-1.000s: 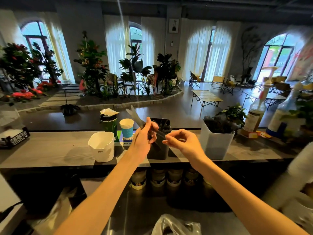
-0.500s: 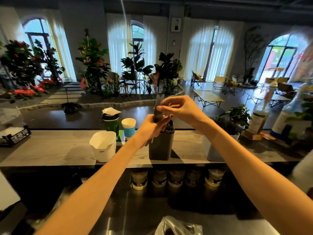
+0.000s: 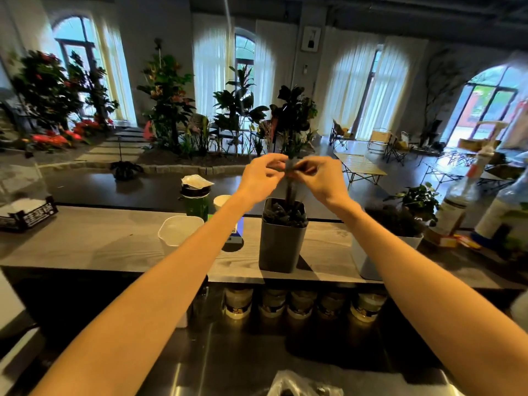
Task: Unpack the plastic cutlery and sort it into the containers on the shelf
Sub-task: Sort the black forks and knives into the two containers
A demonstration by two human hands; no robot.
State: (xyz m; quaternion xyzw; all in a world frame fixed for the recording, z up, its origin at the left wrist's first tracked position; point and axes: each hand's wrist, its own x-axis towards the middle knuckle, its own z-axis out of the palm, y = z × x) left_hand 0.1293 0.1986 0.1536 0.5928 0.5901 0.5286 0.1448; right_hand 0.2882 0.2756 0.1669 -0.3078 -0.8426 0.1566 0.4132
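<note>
Three open containers stand in a row on the wooden shelf (image 3: 85, 247): a white container (image 3: 178, 232) toward the left end, a dark grey container (image 3: 281, 247) at the middle, and a second white container (image 3: 368, 261) toward the right end, partly hidden behind the right forearm. Two hands are raised over the grey one. The left hand (image 3: 261, 181) and the right hand (image 3: 320, 180) meet above its mouth, and the fingers of both are pinched together on the top of a wrapped piece of dark cutlery (image 3: 290, 181). The piece hangs upright from that pinch, its lower end reaching down to the heap in the grey container; motion blur hides whether it touches, and which kind of cutlery it is.

The grey container is filled to its rim with dark cutlery. The left white container looks empty. The right white container holds a dark mass near its rim; what it is cannot be told.

Behind the left white container, near the shelf's far edge, stand a green jar (image 3: 195, 205) with a white packet on its lid and one paper cup (image 3: 221, 201). A black tray (image 3: 27, 215) sits at the shelf's left end, and two pump bottles at its right end. Below the shelf's near edge stand five jars (image 3: 303, 305) in a row. A crumpled plastic bag (image 3: 303, 385) lies on the steel desk (image 3: 228, 367) at its near edge.
</note>
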